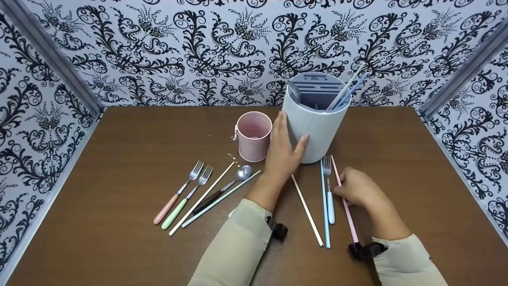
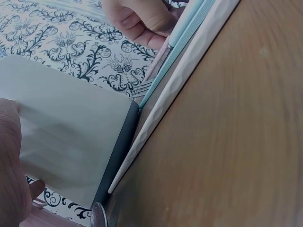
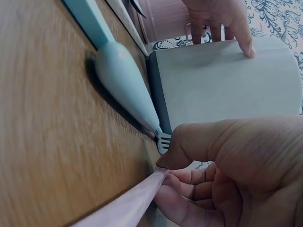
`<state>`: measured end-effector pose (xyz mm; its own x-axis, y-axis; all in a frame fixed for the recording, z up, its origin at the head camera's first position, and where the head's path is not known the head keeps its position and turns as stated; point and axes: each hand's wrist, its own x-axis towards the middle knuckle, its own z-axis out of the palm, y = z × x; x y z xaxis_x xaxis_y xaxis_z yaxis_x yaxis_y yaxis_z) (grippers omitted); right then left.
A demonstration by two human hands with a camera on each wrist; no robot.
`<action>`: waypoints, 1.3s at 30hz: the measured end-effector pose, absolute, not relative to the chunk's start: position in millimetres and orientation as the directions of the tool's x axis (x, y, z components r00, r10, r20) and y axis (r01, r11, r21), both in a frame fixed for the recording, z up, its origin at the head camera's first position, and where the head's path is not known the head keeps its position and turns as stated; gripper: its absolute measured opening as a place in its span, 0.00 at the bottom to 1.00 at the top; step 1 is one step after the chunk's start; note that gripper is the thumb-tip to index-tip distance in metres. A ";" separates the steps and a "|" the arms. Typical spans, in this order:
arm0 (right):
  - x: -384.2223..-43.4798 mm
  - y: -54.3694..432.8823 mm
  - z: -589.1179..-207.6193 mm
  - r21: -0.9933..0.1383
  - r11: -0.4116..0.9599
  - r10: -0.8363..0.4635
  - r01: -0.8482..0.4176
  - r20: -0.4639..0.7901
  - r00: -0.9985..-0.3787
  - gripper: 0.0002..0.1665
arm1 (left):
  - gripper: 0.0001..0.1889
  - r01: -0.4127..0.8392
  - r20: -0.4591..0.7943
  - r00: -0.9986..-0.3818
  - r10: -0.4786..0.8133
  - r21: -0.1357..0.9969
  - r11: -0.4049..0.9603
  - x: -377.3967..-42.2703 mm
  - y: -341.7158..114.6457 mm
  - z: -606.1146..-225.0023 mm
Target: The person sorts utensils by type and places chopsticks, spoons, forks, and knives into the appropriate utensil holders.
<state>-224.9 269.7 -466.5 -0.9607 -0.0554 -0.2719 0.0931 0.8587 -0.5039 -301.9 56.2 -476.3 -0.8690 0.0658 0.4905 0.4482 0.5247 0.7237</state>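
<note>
A tall white utensil holder (image 1: 315, 131) with a grey inner rack stands at the back of the table, chopsticks (image 1: 349, 89) leaning out of it. My left hand (image 1: 282, 153) rests against its left side, fingers extended and thumb on the front. My right hand (image 1: 359, 186) pinches a pink chopstick (image 1: 349, 220) between thumb and fingers; in the right wrist view the pinch lies close to the tabletop. Just left of that chopstick are a fork with a light blue handle (image 1: 331, 206), a blue chopstick (image 1: 325, 218) and a white chopstick (image 1: 307, 210).
A pink cup (image 1: 254, 149) stands left of the holder. Before it lie a pink-handled fork (image 1: 170, 206), a green-handled fork (image 1: 178, 210), a dark-handled spoon (image 1: 243, 172), a cream chopstick (image 1: 202, 198) and a pale green chopstick (image 1: 222, 198). Patterned walls (image 1: 190, 51) enclose the table.
</note>
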 end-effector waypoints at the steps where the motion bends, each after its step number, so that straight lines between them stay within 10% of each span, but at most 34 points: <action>1: -225.0 269.7 -466.3 -0.507 0.857 -0.052 0.097 -0.272 -0.961 0.12 | 0.44 0.449 0.491 -0.869 0.066 0.723 0.525 -302.1 56.2 -476.3; 39: -230.5 290.4 -452.7 -0.708 0.701 -0.083 0.084 -0.198 -0.977 0.20 | 0.44 0.438 0.477 -0.876 0.067 0.731 0.523 -301.9 56.8 -475.0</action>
<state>-230.5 290.4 -452.7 -0.9768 -0.0829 -0.1977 0.0839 0.7008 -0.7084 -301.9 56.8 -475.0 -0.8764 0.0675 0.4768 0.4381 0.5227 0.7313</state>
